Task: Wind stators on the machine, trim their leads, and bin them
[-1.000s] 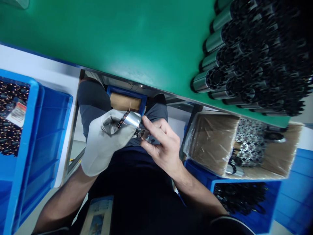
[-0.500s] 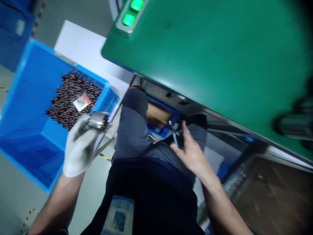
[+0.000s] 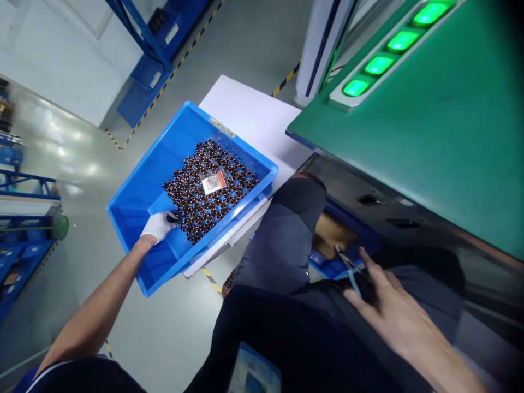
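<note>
My left hand [image 3: 158,227], in a white glove, reaches into the blue bin [image 3: 141,188]. Its fingers close around a dark motor stator [image 3: 172,217] at the near-left edge of the packed layer; the glove hides most of that part. Rows of upright stators [image 3: 200,210] with copper-coloured rings stand side by side in the bin. A white and orange label card [image 3: 213,182] lies on top of them. Bare, my right hand [image 3: 393,305] is over my lap with cutting pliers [image 3: 350,270], blue-handled, in its grip; their jaws point away from me.
The bin rests on a white board [image 3: 254,114]. A green-topped bench [image 3: 409,147] with a strip of lit green buttons [image 3: 379,65] is at the right. Beneath it sits a blue box with cardboard [image 3: 331,234]. Blue racks [image 3: 24,240] stand at the far left.
My left hand has carried the stator from beside the bin down into it, at the edge of the packed rows. My view has swung left. The pliers stay in my right hand.
</note>
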The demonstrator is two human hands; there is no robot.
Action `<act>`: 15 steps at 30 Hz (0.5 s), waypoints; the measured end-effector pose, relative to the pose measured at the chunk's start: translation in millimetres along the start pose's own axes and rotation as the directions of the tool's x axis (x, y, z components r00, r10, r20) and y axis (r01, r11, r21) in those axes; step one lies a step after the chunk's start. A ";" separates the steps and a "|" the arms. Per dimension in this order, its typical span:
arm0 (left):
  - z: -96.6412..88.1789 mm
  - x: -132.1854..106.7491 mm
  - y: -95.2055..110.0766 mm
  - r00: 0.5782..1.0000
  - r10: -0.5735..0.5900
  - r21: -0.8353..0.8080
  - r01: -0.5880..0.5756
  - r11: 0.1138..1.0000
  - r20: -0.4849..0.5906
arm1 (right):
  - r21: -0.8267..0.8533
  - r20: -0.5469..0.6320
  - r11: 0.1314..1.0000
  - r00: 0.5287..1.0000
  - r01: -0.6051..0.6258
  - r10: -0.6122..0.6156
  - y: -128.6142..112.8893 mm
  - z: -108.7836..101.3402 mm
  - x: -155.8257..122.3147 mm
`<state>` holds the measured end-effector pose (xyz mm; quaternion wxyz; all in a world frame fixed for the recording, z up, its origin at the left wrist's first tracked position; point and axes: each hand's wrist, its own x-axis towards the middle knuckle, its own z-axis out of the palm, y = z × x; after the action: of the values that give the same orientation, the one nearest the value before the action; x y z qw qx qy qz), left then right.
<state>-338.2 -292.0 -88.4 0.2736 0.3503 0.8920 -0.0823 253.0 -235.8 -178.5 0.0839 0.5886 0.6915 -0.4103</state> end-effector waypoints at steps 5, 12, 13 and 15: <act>-5.2 -7.6 -1.4 0.998 -0.011 -0.072 0.015 0.997 0.056 | 0.113 -0.036 0.991 0.997 0.075 -0.072 0.3 5.6 -16.1; -10.3 -65.4 19.1 0.974 0.205 -0.253 -0.224 0.941 -0.100 | 0.049 -0.237 0.852 0.834 0.522 -0.498 -48.3 -64.3 -86.2; -4.8 -74.9 24.3 0.961 0.254 -0.285 -0.276 0.918 -0.111 | -0.002 -0.309 0.842 0.800 0.540 -0.514 -62.0 -81.9 -90.1; 9.6 -91.1 32.4 0.935 0.331 -0.337 -0.354 0.873 -0.125 | -0.100 -0.424 0.828 0.729 0.552 -0.537 -90.4 -116.6 -83.9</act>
<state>-257.2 -324.1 -45.3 0.3139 0.4500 0.8242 0.1404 240.6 -217.9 -10.2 -0.2062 0.4376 0.8272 -0.2860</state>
